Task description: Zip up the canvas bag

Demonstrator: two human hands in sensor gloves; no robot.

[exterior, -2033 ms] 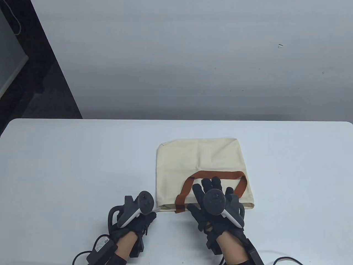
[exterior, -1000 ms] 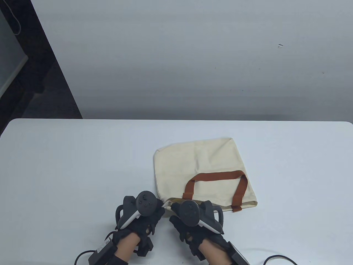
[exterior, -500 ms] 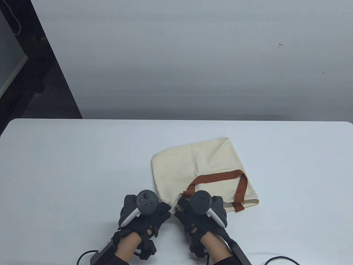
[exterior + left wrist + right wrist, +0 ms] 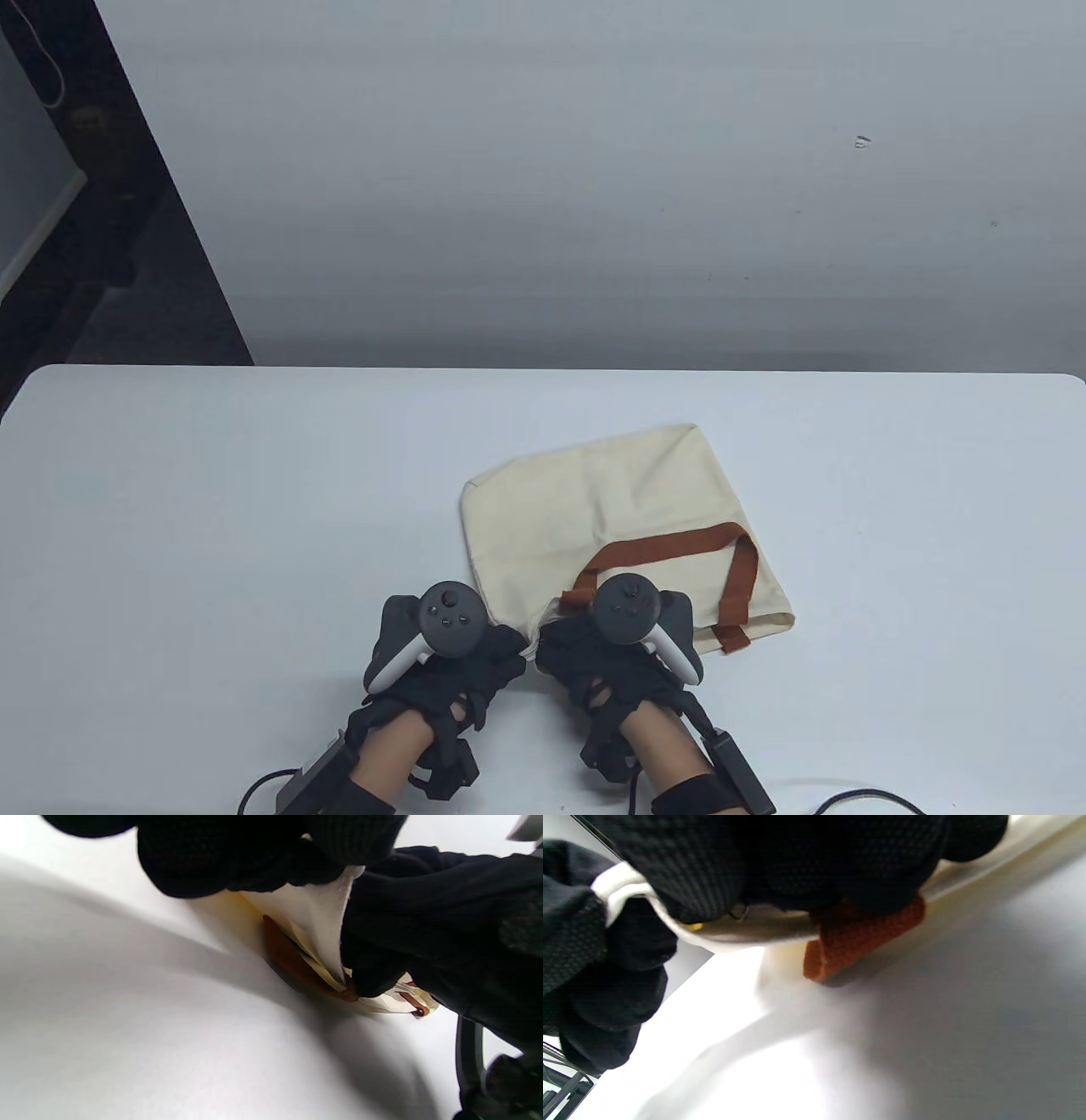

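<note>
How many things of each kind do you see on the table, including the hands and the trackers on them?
Canvas bag: 1
Brown straps: 2, one on top, one under the bag's mouth
Gloved hands: 2, left hand, right hand
Trackers: 2, left, right
Total: 7

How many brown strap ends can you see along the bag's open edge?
2 in the table view: one brown strap end lies near the canvas bag's right corner, another sits beside the right hand. A back handle may be hidden underneath.
</note>
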